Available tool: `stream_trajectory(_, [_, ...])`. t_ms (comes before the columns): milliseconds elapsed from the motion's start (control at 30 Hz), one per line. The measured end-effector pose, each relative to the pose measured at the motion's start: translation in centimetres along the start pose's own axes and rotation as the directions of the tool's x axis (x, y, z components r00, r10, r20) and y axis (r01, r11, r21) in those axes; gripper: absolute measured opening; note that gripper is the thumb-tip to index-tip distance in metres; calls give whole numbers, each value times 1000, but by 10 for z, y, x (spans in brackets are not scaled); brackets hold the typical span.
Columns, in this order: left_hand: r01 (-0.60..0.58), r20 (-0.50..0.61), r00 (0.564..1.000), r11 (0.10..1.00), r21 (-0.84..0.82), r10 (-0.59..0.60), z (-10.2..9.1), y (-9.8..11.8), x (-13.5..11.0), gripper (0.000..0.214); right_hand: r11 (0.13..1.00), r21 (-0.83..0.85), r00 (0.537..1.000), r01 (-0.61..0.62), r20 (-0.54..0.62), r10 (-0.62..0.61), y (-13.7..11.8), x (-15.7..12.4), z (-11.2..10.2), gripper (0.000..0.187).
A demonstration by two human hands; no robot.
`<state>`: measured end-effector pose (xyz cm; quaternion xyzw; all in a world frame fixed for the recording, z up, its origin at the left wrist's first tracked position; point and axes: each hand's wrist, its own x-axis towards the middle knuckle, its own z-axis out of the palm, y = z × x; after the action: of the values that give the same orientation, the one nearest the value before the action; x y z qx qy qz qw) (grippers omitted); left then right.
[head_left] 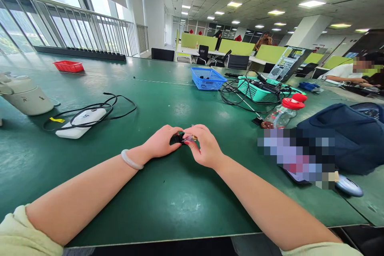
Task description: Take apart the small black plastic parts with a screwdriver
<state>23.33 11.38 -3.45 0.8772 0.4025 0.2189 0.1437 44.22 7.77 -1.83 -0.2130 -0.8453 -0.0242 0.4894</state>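
Over the middle of the green table (180,204), both hands meet close together. My left hand (160,141) is closed around a small black object (175,139), partly hidden by the fingers. Between the thumb and fingers of my right hand (207,146) is a small shiny piece with a clear and a gold-coloured part (191,138). It touches or almost touches the black object; which of the two I cannot tell. The exact kind of either item is too small to make out.
A white device with a black cable (82,122) and a pale jug (28,96) lie left. Red (69,66), blue (208,79) and green (255,90) baskets stand farther back. At right are a red-lidded bottle (280,114), a dark bag (342,136) and a person (345,71).
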Motion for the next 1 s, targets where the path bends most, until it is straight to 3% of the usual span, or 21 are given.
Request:
stream_trajectory(133, [-7, 0, 1000, 999, 44, 7, -1, 4, 0, 32, 998, 1, 997, -67, 48, 67, 1, 1, 6, 39])
stream_trajectory(367, [-8, -7, 1000, 994, 109, 9, -4, 7, 1, 38, 940, 26, 940, -340, -25, 340, 5, -2, 5, 31])
stream_trajectory(567, [-2, -1, 1000, 993, 121, 2, -5, 6, 1, 42, 946, 76, 939, -314, -123, 321, 5, -2, -7, 35])
stream_trajectory(733, [-13, -12, 1000, 994, 113, 14, -6, 8, 1, 40, 934, 58, 935, -353, 0, 353, 9, -2, -2, 27])
stream_trajectory(867, [-79, -27, 996, 979, 190, 86, -7, 11, -1, 37, 885, 120, 892, -450, 113, 438, 10, 1, -4, 11])
stream_trajectory(933, [-97, -51, 992, 968, 231, 112, -8, 13, -2, 37, 863, 192, 884, -468, 90, 459, 11, 3, -9, 7])
stream_trajectory(1000, [-83, -81, 991, 965, 250, 107, -8, 14, -2, 37, 833, 298, 871, -465, -11, 490, 14, 3, -13, 8])
